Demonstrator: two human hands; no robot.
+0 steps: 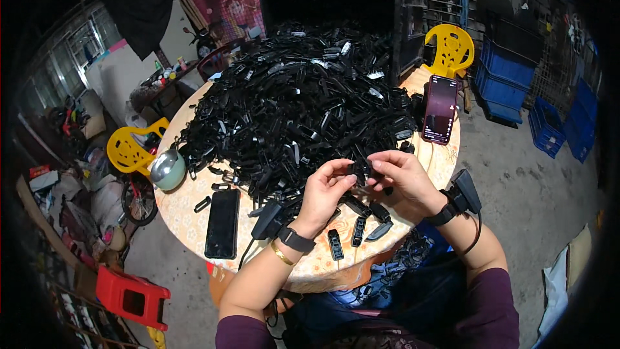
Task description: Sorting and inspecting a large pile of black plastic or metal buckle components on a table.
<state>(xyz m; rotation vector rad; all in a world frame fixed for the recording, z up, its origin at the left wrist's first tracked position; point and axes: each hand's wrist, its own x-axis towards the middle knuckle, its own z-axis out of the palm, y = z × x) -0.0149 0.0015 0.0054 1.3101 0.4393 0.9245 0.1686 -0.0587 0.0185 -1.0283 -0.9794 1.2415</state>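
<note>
A great heap of small black plastic parts [303, 97] covers most of the round table [184, 220]. At the heap's near edge, my left hand [323, 195] and my right hand [407, 178] face each other, thumbs and fingertips closed on a small black plastic part [363, 169] between them. Its exact shape is partly hidden by the fingers. Several loose black pieces lie just below my hands, among them an open elongated housing [335, 244] and another housing [358, 231]. Each wrist wears a dark strap with a black device on it.
A dark phone [223, 223] lies left of my left forearm; a lit phone [440, 108] leans at the table's right. A shiny round object [168, 170] sits at the left edge. Around stand yellow chairs [450, 52], a red stool [132, 297] and blue crates [507, 77].
</note>
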